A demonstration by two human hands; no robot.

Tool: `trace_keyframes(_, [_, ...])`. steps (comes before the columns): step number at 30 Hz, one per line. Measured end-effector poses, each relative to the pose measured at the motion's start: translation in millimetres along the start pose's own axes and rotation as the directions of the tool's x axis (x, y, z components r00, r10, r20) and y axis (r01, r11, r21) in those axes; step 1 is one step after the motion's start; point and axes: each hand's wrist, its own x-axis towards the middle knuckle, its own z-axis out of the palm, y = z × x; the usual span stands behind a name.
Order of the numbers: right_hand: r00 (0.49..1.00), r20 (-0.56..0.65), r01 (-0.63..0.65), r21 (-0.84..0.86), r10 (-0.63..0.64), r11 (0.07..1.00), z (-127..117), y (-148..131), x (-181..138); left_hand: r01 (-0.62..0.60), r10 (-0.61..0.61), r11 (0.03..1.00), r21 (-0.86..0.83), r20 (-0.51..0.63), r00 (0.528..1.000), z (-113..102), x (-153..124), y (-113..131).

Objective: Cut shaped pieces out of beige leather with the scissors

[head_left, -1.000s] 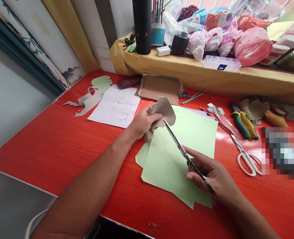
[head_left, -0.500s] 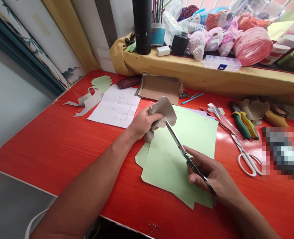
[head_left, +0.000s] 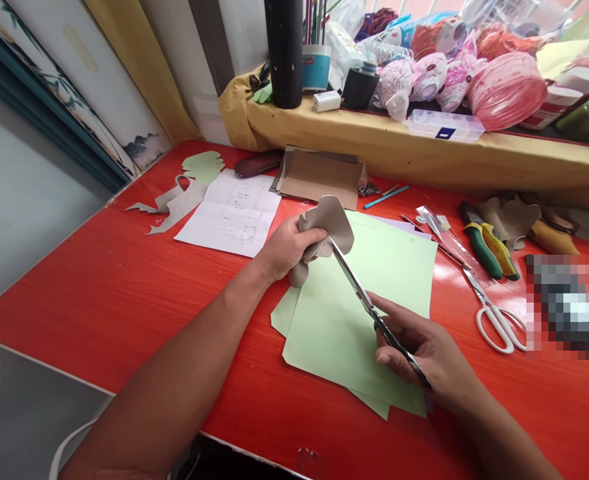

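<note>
My left hand is closed round a crumpled piece of beige leather, held just above the table. Long metal scissors are gripped in my right hand, and their blade tips meet the leather's lower edge. Both hands hover over a stack of light green paper sheets lying on the red table.
A white sheet with a drawn pattern, grey and green cut-outs, brown card, white-handled scissors and green and yellow tool handles lie around. A cluttered shelf with a yellow cloth runs along the back.
The scissors have edged slightly further into the leather, and my right-hand fingers have closed a little on the handles. Otherwise nothing has moved.
</note>
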Motion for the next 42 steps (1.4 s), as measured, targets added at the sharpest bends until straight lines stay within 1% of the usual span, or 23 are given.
trace_keyframes(5, [0.999, 0.004, -0.036, -0.008, 0.036, 0.999, 0.2, -8.9, 0.1, 0.007, -0.007, 1.0, 0.0, -0.001, 1.0, -0.2, -0.2, 0.0])
trace_keyframes(12, [1.0, 0.009, -0.003, -0.006, 0.003, 1.0, -1.5, 0.1, -0.5, -0.001, 0.001, 1.0, 0.01, 0.01, 1.0, -0.2, -0.7, 0.3])
trace_keyframes(19, [1.0, -0.004, -0.016, -0.089, 0.015, 0.996, 0.6, -6.3, 1.1, -0.01, 0.01, 1.0, 0.011, -0.002, 1.0, -0.8, 0.2, -1.1])
trace_keyframes(23, [1.0, 0.0, 0.007, -0.04, -0.007, 0.999, 0.8, -1.3, 1.1, -0.017, 0.016, 1.0, -0.004, -0.003, 1.0, -0.9, 0.2, -1.7])
trace_keyframes(29, [1.0, 0.015, -0.002, 0.024, 0.002, 1.0, -1.8, 6.8, -1.3, -0.01, 0.008, 0.998, -0.067, -0.028, 1.0, 0.9, 0.7, -0.9])
trace_keyframes(35, [1.0, 0.023, 0.018, 0.055, -0.019, 0.998, -2.3, 4.8, -0.7, -0.02, 0.017, 0.995, -0.095, -0.029, 0.999, 0.6, 1.1, -0.2])
trace_keyframes(42, [1.0, 0.026, -0.015, 0.026, 0.015, 1.0, -1.6, -1.6, -0.9, -0.009, 0.006, 0.995, -0.096, -0.037, 0.999, 1.9, 0.4, 0.6])
